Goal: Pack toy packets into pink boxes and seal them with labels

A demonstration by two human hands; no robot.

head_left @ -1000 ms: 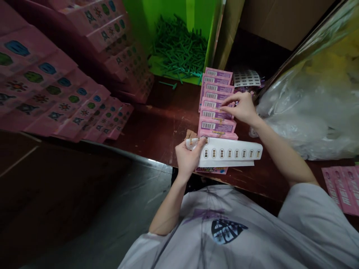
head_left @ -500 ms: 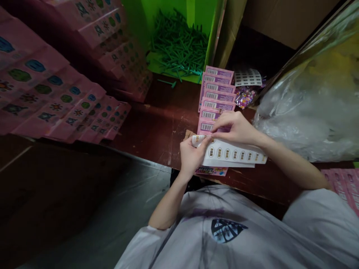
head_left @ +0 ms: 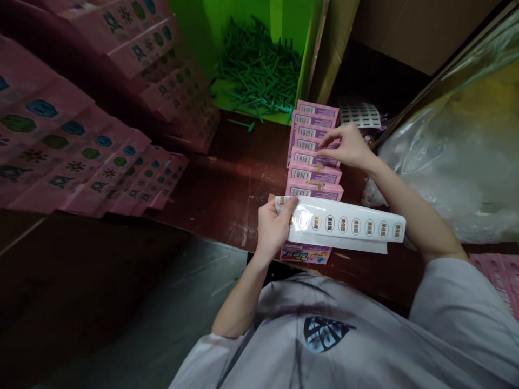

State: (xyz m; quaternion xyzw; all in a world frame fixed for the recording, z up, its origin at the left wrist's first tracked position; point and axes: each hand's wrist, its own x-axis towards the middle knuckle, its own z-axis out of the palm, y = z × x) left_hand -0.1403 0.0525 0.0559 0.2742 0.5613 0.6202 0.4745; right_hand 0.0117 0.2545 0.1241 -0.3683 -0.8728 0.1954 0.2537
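Note:
My left hand (head_left: 273, 229) grips the left end of a white sheet of oval stickers (head_left: 348, 224), thumb on top. The sheet stretches out to the right, its printed labels facing up. Beyond it stands an overlapping row of pink boxes (head_left: 302, 175) with barcodes, and one box end shows below the sheet. Over the middle of that row is my right hand (head_left: 351, 147), thumb and forefinger pinched at a box's edge. Whatever sits between those fingertips is too small to make out.
Stacked pink packages (head_left: 101, 146) fill the left side. A green bin (head_left: 197, 38) of green plastic pieces (head_left: 259, 70) stands at the back, with one loose piece (head_left: 243, 125) before it. A clear plastic bag (head_left: 446, 178) bulges at right. Another sticker sheet (head_left: 360, 115) lies behind my right hand.
My right hand has left the sticker sheet and moved away from me, up over the row of boxes. The left hand keeps its hold, and more of the sheet shows.

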